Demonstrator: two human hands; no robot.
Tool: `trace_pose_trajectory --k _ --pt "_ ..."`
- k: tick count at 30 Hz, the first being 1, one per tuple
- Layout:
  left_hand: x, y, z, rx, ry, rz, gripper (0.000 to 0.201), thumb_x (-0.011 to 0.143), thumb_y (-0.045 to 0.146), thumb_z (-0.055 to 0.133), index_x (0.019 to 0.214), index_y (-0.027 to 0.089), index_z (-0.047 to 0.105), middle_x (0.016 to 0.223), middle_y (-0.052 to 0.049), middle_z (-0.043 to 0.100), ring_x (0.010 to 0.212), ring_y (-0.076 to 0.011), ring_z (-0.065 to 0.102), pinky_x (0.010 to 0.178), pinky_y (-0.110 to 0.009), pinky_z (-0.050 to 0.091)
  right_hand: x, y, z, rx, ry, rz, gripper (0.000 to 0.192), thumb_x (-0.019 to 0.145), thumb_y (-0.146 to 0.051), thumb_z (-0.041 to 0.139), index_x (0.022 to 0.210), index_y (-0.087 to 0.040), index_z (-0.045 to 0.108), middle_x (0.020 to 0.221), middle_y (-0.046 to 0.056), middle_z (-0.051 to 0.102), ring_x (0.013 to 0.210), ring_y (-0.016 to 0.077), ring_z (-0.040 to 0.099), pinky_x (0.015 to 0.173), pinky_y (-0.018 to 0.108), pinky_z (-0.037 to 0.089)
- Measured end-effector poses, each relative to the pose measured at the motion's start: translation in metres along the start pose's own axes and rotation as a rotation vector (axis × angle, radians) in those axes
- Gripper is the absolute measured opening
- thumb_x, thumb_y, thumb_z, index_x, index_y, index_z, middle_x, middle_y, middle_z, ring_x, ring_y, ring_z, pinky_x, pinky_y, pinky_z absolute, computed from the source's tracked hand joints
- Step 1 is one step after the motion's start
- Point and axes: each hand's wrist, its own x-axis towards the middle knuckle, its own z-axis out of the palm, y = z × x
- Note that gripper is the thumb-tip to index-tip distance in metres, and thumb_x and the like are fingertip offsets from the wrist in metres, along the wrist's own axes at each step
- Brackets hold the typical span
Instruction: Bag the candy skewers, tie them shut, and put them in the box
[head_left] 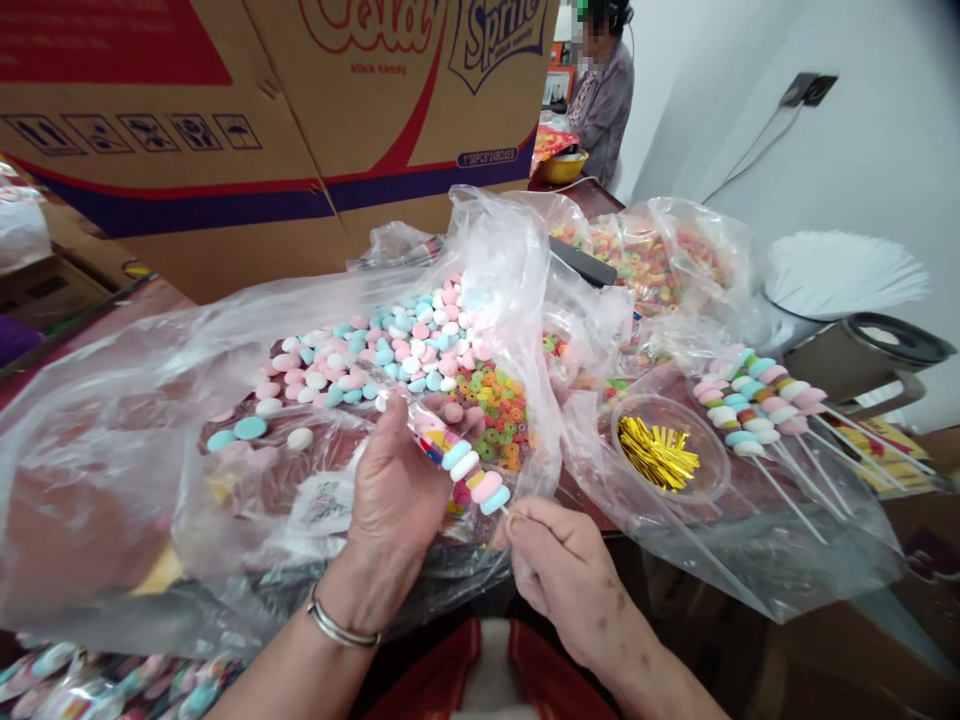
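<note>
My right hand (562, 555) pinches the thin white stick of a candy skewer (486, 487) strung with blue, white and pink pieces. Above it, my left hand (397, 485) is closed on a small clear printed wrapper (433, 432), its thumb on top and its fingers behind. The skewer's upper end meets the wrapper's mouth; how far it reaches inside I cannot tell. Behind my hands, pastel candies (360, 360) and colourful ring candies (499, 410) lie on plastic sheeting (112, 440).
Finished-looking candy skewers (757, 400) lie at right, beside a tub of gold twist ties (656, 455) and a metal mug (862, 365). White sticks (844, 270) stand behind. A large cardboard box (300, 130) blocks the back; another person (607, 100) is beyond. Wrapped candies (105, 685) lie lower left.
</note>
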Motion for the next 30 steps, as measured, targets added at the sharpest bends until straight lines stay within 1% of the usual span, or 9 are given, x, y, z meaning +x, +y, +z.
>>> trace_pose_trajectory --k 3,8,13,16,18,20,24,27,30 --pt "0.004 0.003 0.001 -0.041 0.054 0.022 0.032 0.08 0.044 0.07 0.079 0.012 0.066 0.066 -0.006 0.068 0.069 -0.0218 0.069 0.068 -0.036 0.059 0.0 0.001 0.0 0.088 -0.006 0.015 0.021 0.087 -0.03 0.05 0.072 -0.017 0.056 0.042 -0.011 0.033 0.038 0.0047 0.023 0.038 0.018 0.018" --pt "0.005 0.0 0.005 -0.039 0.066 -0.024 0.024 0.083 0.027 0.071 0.067 0.013 0.059 0.051 0.004 0.054 0.05 -0.011 0.059 0.064 -0.026 0.057 -0.001 0.005 -0.001 0.025 0.001 0.044 0.022 0.088 -0.031 0.048 0.072 -0.018 0.055 0.043 -0.01 0.031 0.038 0.0056 0.024 0.039 0.019 0.019" --pt "0.002 -0.003 0.009 0.04 0.17 -0.01 0.027 0.089 0.028 0.065 0.066 0.015 0.057 0.052 0.004 0.054 0.051 -0.0122 0.059 0.061 -0.027 0.056 0.0 0.007 -0.004 -0.584 0.197 -0.322 0.027 0.09 -0.034 0.045 0.068 -0.019 0.051 0.053 -0.005 0.036 0.048 0.0088 0.032 0.048 0.023 0.025" --pt "-0.001 -0.01 0.011 0.062 0.167 0.011 0.032 0.086 0.035 0.069 0.064 0.016 0.055 0.054 0.003 0.053 0.053 -0.0132 0.061 0.055 -0.025 0.053 0.001 0.009 0.0 -0.699 0.29 -0.455 0.024 0.087 -0.032 0.045 0.069 -0.019 0.054 0.053 -0.004 0.038 0.048 0.0094 0.033 0.05 0.025 0.023" --pt "-0.003 -0.014 0.01 0.077 0.148 -0.001 0.036 0.082 0.041 0.072 0.063 0.016 0.055 0.055 0.003 0.054 0.054 -0.0143 0.062 0.048 -0.022 0.049 0.001 0.008 0.003 -0.532 0.236 -0.357 0.024 0.085 -0.034 0.048 0.066 -0.019 0.052 0.051 -0.005 0.035 0.046 0.0085 0.031 0.047 0.023 0.022" --pt "-0.005 -0.015 0.008 0.091 0.143 -0.02 0.035 0.079 0.042 0.074 0.064 0.016 0.056 0.057 0.002 0.055 0.055 -0.0153 0.063 0.045 -0.022 0.047 0.001 0.004 0.004 -0.197 0.108 -0.142 0.024 0.084 -0.035 0.05 0.066 -0.02 0.052 0.046 -0.008 0.033 0.04 0.0067 0.026 0.042 0.021 0.02" --pt "-0.006 -0.005 0.005 0.028 0.023 0.007 0.035 0.073 0.046 0.079 0.069 0.016 0.061 0.063 0.0 0.061 0.063 -0.0176 0.066 0.064 -0.03 0.057 0.002 -0.006 0.0 0.387 -0.095 0.143 0.019 0.078 -0.032 0.058 0.066 -0.017 0.057 0.033 -0.012 0.031 0.029 0.0032 0.014 0.033 0.018 0.014" --pt "-0.005 0.006 0.003 -0.04 -0.085 0.028 0.047 0.066 0.056 0.08 0.081 0.014 0.066 0.076 -0.005 0.068 0.072 -0.0211 0.068 0.075 -0.037 0.059 0.003 -0.007 -0.004 0.521 -0.174 0.182 0.018 0.077 -0.029 0.062 0.065 -0.015 0.059 0.03 -0.012 0.033 0.025 0.0023 0.015 0.031 0.016 0.015" --pt "-0.002 0.012 0.001 -0.084 -0.151 0.046 0.046 0.061 0.049 0.086 0.084 0.014 0.067 0.071 -0.001 0.065 0.072 -0.0188 0.067 0.079 -0.036 0.059 0.004 -0.002 -0.006 0.547 -0.229 0.21 0.018 0.079 -0.028 0.062 0.068 -0.014 0.06 0.03 -0.011 0.034 0.024 0.0024 0.016 0.03 0.015 0.014"
